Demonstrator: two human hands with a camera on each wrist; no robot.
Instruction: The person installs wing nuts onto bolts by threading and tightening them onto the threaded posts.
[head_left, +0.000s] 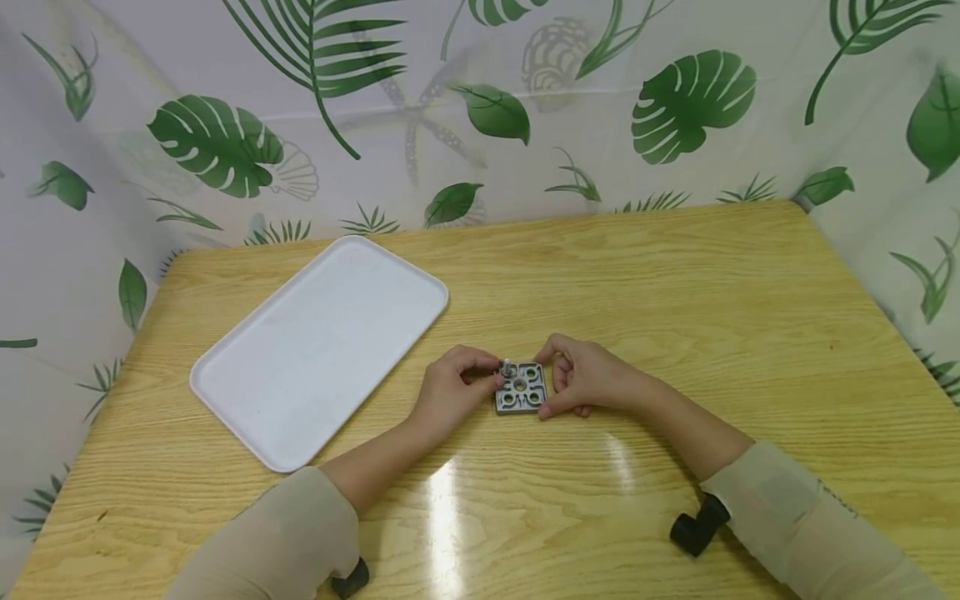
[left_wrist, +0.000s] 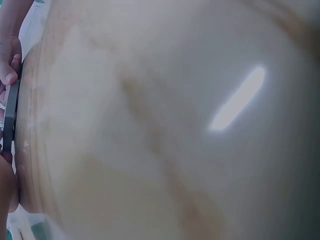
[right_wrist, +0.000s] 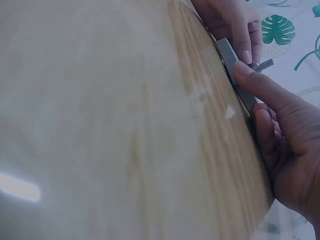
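Note:
A square grey metal plate (head_left: 521,398) with several round holes lies on the wooden table in the head view. Out of its far left corner stands a small metal bolt (head_left: 507,367). My left hand (head_left: 453,387) has its thumb and forefinger pinched at that bolt, though the exact contact is partly hidden. On the opposite side, my right hand (head_left: 592,375) grips the plate by its right edge, thumb at the near corner and forefinger at the far one. From the right wrist, the plate (right_wrist: 235,67) appears edge-on, with the bolt (right_wrist: 265,65) jutting from its upper face.
A white rectangular tray (head_left: 318,354) lies at an angle to the left of the hands, with nothing on it. The wooden table (head_left: 675,300) extends back to a leaf-patterned cloth (head_left: 585,150). Black devices (head_left: 697,525) hang beneath both sleeves.

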